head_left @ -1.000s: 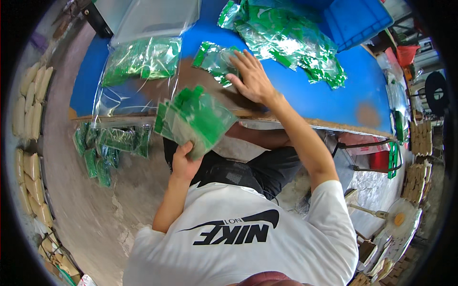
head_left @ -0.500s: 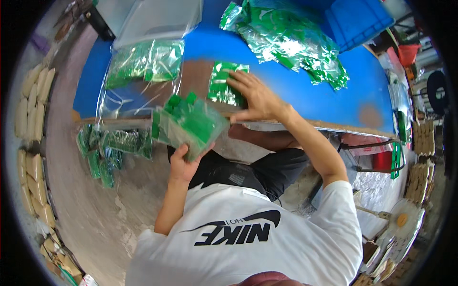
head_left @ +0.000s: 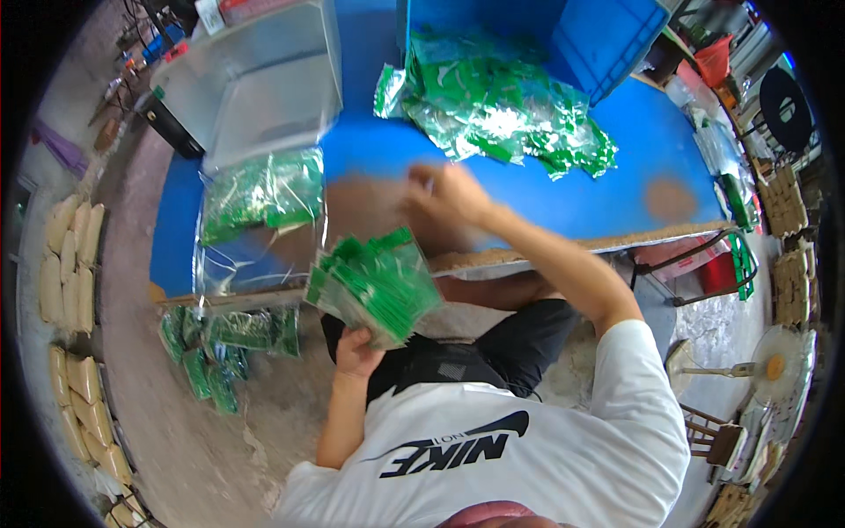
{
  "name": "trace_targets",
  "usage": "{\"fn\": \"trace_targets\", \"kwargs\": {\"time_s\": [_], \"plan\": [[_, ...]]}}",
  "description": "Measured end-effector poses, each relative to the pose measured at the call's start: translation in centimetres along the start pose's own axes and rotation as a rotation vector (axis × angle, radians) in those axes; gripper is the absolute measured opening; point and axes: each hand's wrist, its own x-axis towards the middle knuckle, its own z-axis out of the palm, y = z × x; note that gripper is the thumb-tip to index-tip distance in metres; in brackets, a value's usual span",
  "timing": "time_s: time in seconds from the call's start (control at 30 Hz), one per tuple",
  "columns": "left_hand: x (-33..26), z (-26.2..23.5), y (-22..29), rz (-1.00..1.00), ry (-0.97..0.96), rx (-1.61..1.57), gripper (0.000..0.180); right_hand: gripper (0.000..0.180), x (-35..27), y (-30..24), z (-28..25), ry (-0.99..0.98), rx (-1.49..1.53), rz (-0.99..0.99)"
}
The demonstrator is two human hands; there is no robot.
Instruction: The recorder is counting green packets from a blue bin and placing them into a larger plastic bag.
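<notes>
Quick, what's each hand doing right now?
Left hand: closed, holding a fanned stack of green-and-clear packets.
Right hand: too blurred to tell whether it's open or holding anything.

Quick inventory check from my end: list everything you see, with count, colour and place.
Held packets: several, overlapped, green and clear, in the left hand
Loose packets: many, green and clear, heaped at the table's far side
Clear bag: one, transparent with green contents, table's left
Blue crate: one, blue, behind the heap
Bin: one, greyish, table's far left
Table: one, blue with brown patches, before the person
Green bundles: several, green, low by the table's near left
Tan bags: many, tan, far left
Fan: one, whitish, right
Rim clutter: too small to tell
Left hand: one, bare, below the packets
Right hand: one, bare, blurred, over the table
</notes>
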Motion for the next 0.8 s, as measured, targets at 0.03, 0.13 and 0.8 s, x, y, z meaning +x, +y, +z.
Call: {"fn": "trace_targets", "kwargs": {"time_s": [0.03, 0.13, 0.8], "plan": [[-0.1, 0.1, -0.5, 0.004, 0.046, -0.047, 0.071, 0.045, 2.8, 4.2, -0.8, 0.293, -0.222, -0.158], [-1.6, 0.2, -1.0, 0.007, 0.029, -0.046, 0.070, 0.062, 9.2, 10.7, -5.6, 0.332, -0.891, -0.089], [0.4, 1.6, -0.5, -0.034, -0.111, -0.024, 0.068, 0.035, 5.7, 1.7, -3.7, -0.573, -0.854, -0.312]]}}
